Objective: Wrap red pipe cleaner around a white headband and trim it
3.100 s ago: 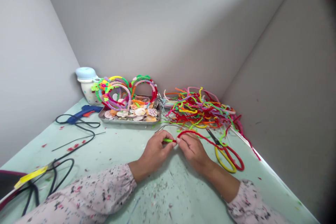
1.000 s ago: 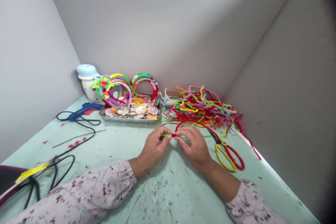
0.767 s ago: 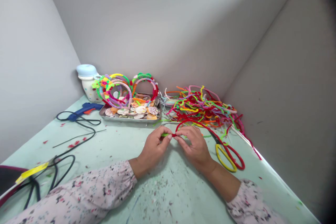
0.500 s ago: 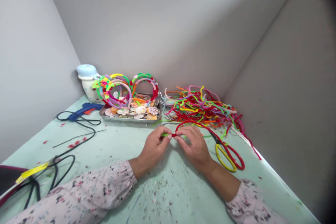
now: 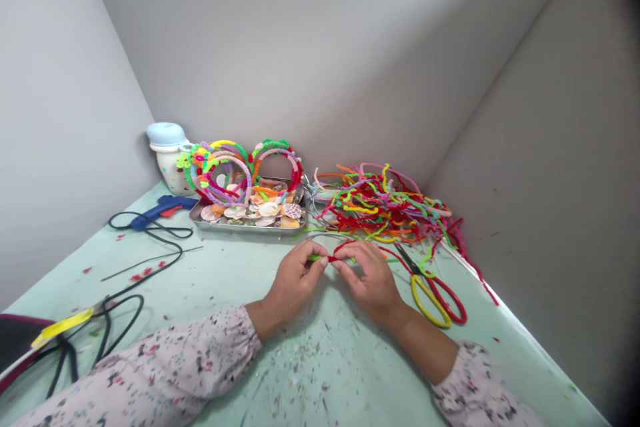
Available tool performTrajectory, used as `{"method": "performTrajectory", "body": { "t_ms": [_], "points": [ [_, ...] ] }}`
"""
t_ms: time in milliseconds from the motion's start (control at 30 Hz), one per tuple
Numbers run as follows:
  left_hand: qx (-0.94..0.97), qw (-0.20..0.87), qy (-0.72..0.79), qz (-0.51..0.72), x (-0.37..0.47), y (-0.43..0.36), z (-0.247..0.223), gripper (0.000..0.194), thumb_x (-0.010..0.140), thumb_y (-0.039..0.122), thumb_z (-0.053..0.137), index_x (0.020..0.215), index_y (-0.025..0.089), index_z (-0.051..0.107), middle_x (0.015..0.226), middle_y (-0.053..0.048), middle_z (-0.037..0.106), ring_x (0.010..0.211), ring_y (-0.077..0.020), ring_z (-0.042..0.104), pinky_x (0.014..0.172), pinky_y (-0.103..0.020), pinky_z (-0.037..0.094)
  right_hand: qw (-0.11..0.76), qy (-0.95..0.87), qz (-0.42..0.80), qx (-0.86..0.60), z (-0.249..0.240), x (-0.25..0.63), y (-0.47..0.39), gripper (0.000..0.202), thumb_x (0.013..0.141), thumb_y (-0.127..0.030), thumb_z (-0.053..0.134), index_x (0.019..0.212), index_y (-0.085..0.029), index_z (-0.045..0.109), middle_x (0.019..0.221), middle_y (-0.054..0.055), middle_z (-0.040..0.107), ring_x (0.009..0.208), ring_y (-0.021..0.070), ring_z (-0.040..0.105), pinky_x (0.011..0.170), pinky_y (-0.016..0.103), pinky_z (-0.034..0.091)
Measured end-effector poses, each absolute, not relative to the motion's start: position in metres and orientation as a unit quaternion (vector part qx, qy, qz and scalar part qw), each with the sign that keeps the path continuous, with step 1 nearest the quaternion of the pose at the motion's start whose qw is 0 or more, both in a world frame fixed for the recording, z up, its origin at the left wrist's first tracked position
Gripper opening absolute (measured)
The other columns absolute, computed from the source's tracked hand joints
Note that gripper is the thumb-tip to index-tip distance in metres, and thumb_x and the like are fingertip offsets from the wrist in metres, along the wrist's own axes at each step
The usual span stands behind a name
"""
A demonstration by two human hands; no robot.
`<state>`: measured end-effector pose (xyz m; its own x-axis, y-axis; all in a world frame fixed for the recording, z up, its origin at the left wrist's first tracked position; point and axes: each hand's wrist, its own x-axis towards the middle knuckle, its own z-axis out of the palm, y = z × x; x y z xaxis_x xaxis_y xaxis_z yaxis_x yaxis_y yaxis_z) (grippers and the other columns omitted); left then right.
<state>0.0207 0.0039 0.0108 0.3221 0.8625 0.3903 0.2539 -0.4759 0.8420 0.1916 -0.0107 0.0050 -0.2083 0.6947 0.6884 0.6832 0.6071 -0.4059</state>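
Note:
Near the middle of the table, my left hand (image 5: 296, 278) pinches a piece with green and red fuzzy wrapping, seen as a green pipe cleaner (image 5: 314, 257) at its fingers. Close beside it, my right hand (image 5: 369, 278) is closed on a red pipe cleaner (image 5: 332, 259), whose loose length passes behind that hand toward the scissors. The fingertips of both hands almost meet. A thin grey band (image 5: 320, 235) shows just beyond the hands. Scissors (image 5: 431, 293) with yellow and red handles lie right of my right hand.
Finished-looking colourful hoops (image 5: 250, 177) stand on a metal tray (image 5: 240, 228) of shells. A pipe-cleaner pile (image 5: 390, 207) lies at the back right. At left are a blue glue gun (image 5: 160, 212), black cables (image 5: 175, 260) and a white jar (image 5: 173, 167) with a blue lid.
The loose red pipe cleaner has dropped from its high arc behind my right hand and lies lower, uncovering more of the scissors' blades. Both hands hold nearly the same place.

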Motion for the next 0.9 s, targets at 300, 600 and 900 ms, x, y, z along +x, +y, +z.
{"method": "performTrajectory", "body": {
  "t_ms": [300, 600, 900],
  "points": [
    [0.732, 0.344, 0.381, 0.447, 0.0212, 0.003, 0.0132, 0.012, 0.083, 0.023, 0.049, 0.084, 0.016, 0.059, 0.081, -0.003, 0.06, 0.079, -0.0151, 0.054, 0.072, -0.025, 0.041, 0.441, -0.779, 0.002, -0.446, 0.0051, 0.1915, -0.0106, 0.007, 0.086, -0.026, 0.055, 0.088, -0.021, 0.06, 0.085, 0.004, 0.063, 0.082, 0.0202, 0.056, 0.076, 0.036, 0.042],
    [0.746, 0.331, 0.375, 0.44, 0.0204, 0.0028, 0.0122, 0.012, 0.084, 0.022, 0.049, 0.083, 0.017, 0.059, 0.08, -0.002, 0.059, 0.077, -0.0146, 0.054, 0.07, -0.025, 0.041, 0.429, -0.787, 0.023, -0.442, 0.0057, 0.1917, -0.0115, 0.006, 0.086, -0.025, 0.053, 0.086, -0.02, 0.058, 0.082, 0.004, 0.06, 0.08, 0.0197, 0.055, 0.074, 0.035, 0.041],
    [0.75, 0.327, 0.374, 0.437, 0.0207, 0.0026, 0.0128, 0.012, 0.085, 0.023, 0.048, 0.085, 0.017, 0.059, 0.082, -0.002, 0.059, 0.079, -0.015, 0.053, 0.071, -0.025, 0.04, 0.45, -0.773, 0.042, -0.446, 0.0088, 0.1916, -0.0126, 0.006, 0.085, -0.026, 0.054, 0.086, -0.021, 0.058, 0.085, 0.004, 0.061, 0.083, 0.0204, 0.055, 0.077, 0.036, 0.04]
  ]
}}
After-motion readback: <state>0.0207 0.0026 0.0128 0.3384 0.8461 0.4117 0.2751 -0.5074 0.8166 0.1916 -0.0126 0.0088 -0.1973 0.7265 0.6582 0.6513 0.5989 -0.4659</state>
